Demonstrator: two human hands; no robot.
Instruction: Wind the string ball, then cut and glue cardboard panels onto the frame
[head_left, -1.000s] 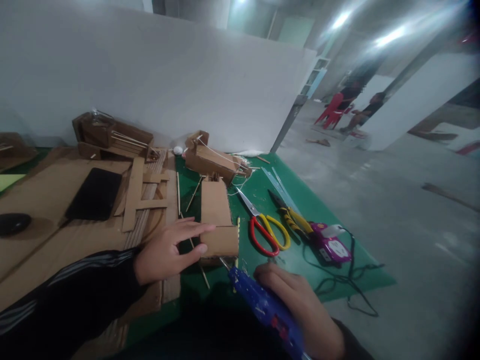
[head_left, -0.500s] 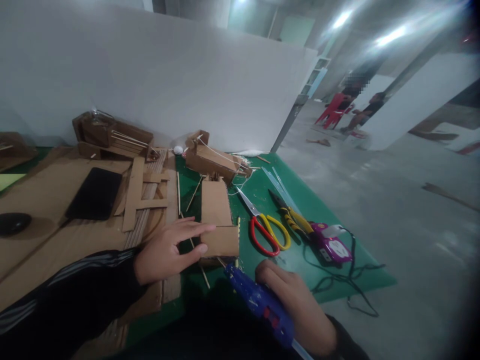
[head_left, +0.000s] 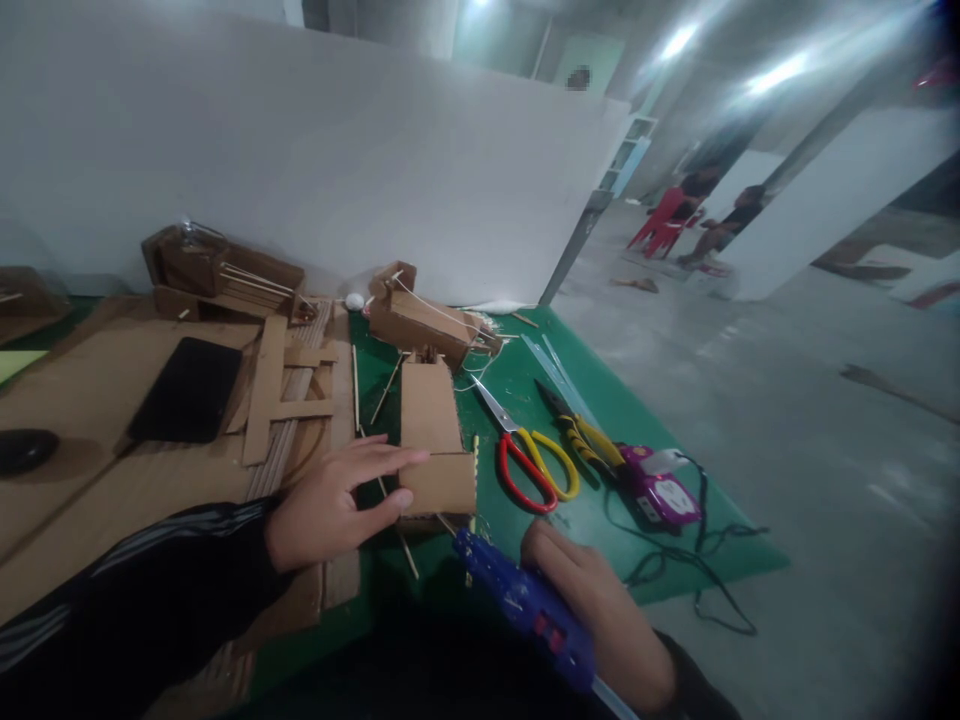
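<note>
My left hand [head_left: 330, 495] lies with its fingers stretched out, the index finger and thumb resting on a folded cardboard piece [head_left: 442, 485]. My right hand [head_left: 596, 605] is wrapped round a blue hot glue gun [head_left: 514, 592] with a clear glue stick [head_left: 611, 697] coming out of its back. The gun's nozzle points up and left at the near edge of the cardboard piece; whether it touches cannot be made out. Thin wooden sticks [head_left: 407, 553] lie by and under the cardboard. Right of it lie scissors [head_left: 529, 450] with red and yellow handles.
Pliers [head_left: 581, 435], spare glue sticks [head_left: 559, 375] and a purple power strip [head_left: 660, 487] with a dark cord lie on the green tabletop [head_left: 720, 545]. Cardboard models [head_left: 427, 318] stand along the white partition [head_left: 315, 150]. A black tablet-like slab [head_left: 187, 390] lies left. People sit far off.
The glue gun and my right hand have shifted very slightly to the right. My left hand stays on the cardboard.
</note>
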